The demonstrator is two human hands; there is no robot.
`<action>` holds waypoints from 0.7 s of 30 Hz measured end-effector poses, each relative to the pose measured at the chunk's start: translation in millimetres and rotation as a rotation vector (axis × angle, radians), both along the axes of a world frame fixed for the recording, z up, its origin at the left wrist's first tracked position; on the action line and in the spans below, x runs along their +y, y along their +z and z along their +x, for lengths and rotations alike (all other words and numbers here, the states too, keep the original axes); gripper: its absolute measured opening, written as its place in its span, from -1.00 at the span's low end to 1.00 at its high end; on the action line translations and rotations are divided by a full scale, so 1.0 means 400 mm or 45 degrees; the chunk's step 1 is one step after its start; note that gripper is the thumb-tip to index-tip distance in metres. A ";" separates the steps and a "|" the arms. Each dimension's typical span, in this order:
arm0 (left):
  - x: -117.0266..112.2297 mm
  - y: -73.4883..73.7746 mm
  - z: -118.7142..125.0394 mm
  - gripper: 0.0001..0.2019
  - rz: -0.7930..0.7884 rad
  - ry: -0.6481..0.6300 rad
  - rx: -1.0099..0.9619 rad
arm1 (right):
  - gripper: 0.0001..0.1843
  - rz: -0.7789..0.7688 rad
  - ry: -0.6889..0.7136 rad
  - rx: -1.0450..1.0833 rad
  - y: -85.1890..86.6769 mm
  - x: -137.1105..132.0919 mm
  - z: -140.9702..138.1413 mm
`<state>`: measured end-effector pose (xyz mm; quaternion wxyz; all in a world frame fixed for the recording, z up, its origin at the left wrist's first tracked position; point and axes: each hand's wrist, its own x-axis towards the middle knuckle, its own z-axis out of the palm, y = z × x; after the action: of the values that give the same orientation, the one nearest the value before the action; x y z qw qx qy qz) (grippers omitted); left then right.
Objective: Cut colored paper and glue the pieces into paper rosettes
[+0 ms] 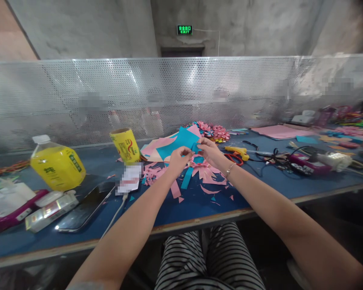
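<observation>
My left hand [178,158] and my right hand [209,151] meet above the blue table [245,193], both pinching a small blue paper piece [195,148] between fingertips. Just beneath them lies a pink paper flower [204,169] with cut pink strips and a blue paper strip [186,178]. Behind the hands lie blue and pink paper sheets [172,147]. A bracelet sits on my right wrist.
A yellow bottle [57,165] and a yellow can [125,146] stand at left, near a phone [86,205] with a cable. A glue gun [237,151], red scissors [234,158] and finished paper flowers [213,131] lie to the right. A perforated metal screen [181,92] backs the table.
</observation>
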<state>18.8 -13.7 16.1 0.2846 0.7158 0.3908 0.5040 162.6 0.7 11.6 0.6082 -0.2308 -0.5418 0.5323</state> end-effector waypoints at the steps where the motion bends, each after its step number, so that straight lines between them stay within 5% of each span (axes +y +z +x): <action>1: 0.001 -0.001 0.000 -0.84 0.001 0.002 0.000 | -0.76 -0.001 0.001 -0.002 0.000 0.000 0.000; 21: 0.002 0.001 -0.001 -0.86 -0.023 -0.012 -0.040 | -0.77 -0.024 0.022 -0.001 -0.001 -0.001 0.002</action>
<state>18.3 -12.8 16.7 0.2993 0.7070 0.3874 0.5103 163.6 0.3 11.4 0.6012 -0.2321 -0.5389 0.5425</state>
